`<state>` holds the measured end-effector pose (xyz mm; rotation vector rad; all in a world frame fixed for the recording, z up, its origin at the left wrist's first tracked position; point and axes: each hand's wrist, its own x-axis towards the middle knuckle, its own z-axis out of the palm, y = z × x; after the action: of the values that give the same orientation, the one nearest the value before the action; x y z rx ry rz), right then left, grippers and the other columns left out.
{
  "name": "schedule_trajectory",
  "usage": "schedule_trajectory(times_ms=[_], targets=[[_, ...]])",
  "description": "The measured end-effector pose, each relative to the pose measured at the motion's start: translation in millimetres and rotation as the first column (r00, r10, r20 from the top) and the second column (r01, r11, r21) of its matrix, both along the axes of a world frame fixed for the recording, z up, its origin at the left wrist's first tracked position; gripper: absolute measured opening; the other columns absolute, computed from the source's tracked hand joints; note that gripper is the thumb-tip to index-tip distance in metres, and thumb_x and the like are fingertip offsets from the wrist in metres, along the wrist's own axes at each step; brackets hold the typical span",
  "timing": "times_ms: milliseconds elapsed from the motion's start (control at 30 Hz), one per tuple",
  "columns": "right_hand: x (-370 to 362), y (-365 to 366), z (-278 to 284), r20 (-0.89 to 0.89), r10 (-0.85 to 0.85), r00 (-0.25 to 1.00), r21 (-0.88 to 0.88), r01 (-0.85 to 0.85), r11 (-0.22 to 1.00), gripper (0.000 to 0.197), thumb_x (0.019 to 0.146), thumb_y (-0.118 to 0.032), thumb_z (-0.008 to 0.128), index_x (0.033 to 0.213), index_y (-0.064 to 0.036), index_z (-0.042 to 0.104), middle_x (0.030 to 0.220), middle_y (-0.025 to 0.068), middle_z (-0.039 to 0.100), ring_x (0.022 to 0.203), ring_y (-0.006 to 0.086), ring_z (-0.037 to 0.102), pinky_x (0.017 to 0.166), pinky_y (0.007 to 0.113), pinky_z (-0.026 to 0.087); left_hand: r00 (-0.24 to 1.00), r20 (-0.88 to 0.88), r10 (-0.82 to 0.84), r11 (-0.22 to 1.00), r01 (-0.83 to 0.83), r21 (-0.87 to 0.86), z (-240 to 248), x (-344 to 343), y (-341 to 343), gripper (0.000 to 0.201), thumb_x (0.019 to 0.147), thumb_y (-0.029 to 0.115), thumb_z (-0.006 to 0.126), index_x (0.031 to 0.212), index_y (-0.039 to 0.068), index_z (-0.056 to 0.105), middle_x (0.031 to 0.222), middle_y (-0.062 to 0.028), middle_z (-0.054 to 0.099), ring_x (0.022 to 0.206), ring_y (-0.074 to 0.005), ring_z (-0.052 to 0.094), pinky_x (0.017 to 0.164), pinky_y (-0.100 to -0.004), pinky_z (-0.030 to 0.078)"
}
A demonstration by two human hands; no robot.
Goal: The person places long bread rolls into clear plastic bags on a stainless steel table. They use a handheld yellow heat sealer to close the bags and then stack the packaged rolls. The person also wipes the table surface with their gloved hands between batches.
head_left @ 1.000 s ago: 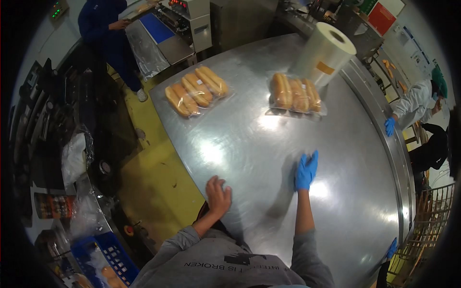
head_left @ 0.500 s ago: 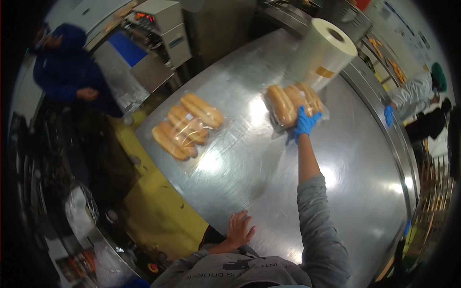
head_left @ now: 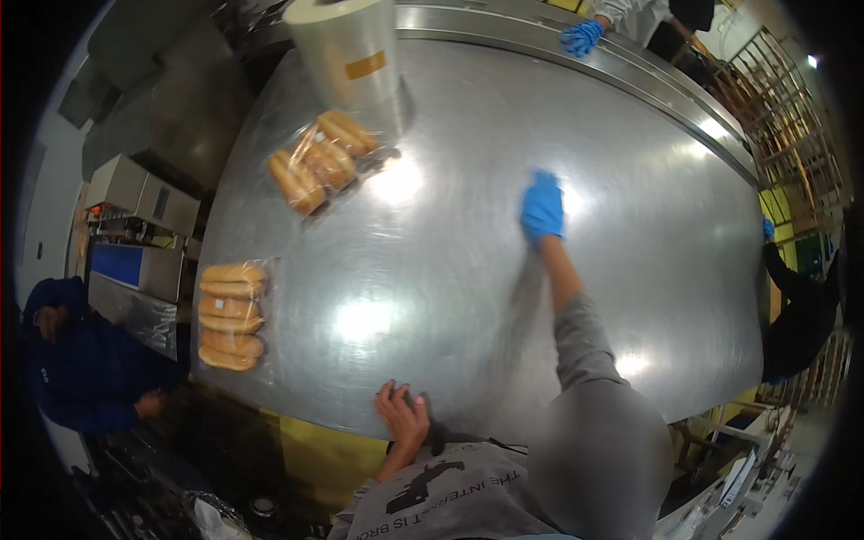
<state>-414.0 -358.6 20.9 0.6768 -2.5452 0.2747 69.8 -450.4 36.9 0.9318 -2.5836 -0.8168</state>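
My right hand (head_left: 543,207), in a blue glove, reaches out over the middle of the steel table (head_left: 450,279). No object shows in it, but motion smears its fingers. My bare left hand (head_left: 401,416) rests at the near table edge with its fingers spread, holding nothing. Two clear bags of long bread rolls lie on the table. One bag of bread rolls (head_left: 328,165) sits tilted at the far left, in front of a big roll of clear film (head_left: 346,58). The other bag of bread rolls (head_left: 231,315) lies by the left edge. Neither hand touches a bag.
A raised metal ledge (head_left: 504,34) runs along the far side, where another person's blue-gloved hand (head_left: 582,38) rests. A person in dark blue (head_left: 99,369) is at the left beside a machine (head_left: 135,202). Someone in dark clothing (head_left: 801,315) is at the right, near racks (head_left: 783,99).
My right hand has let go of the bag of bread rolls near the film roll and moved right. The view has turned to the right. My left hand stays at the table edge.
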Motion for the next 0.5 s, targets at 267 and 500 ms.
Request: schedule_trajectory(times_ms=[267,500], targets=[[289.8,563.0,-18.0,-0.066,-0.957,0.284,0.974,0.225,-0.001,0.040,0.091,-0.015,0.037,0.127,0.0021,0.043,0.136,0.0127,0.041,0.122,0.0251,0.041,0.105,0.032,0.028,0.996,-0.001,0.090,0.979,-0.089,-0.184,-5.2,-11.9,1.3,0.039,0.089,0.026,0.046,0.116,-0.003,0.045,0.129,-0.0227,0.036,0.120,-0.0377,0.032,0.101,-0.0482,0.022],[703.7,564.1,-99.8,0.609,-0.715,-0.344,0.793,0.264,0.548,0.028,0.085,-0.028,0.047,0.096,-0.0092,0.065,0.101,0.0123,0.064,0.094,0.0281,0.061,0.076,0.040,0.050,0.949,0.234,0.210,0.903,-0.096,-0.420,-25.9,-232.2,-16.3,0.061,0.093,0.039,0.038,0.134,-0.006,0.031,0.143,-0.0228,0.024,0.134,-0.0335,0.019,0.109,-0.0423,0.016]])
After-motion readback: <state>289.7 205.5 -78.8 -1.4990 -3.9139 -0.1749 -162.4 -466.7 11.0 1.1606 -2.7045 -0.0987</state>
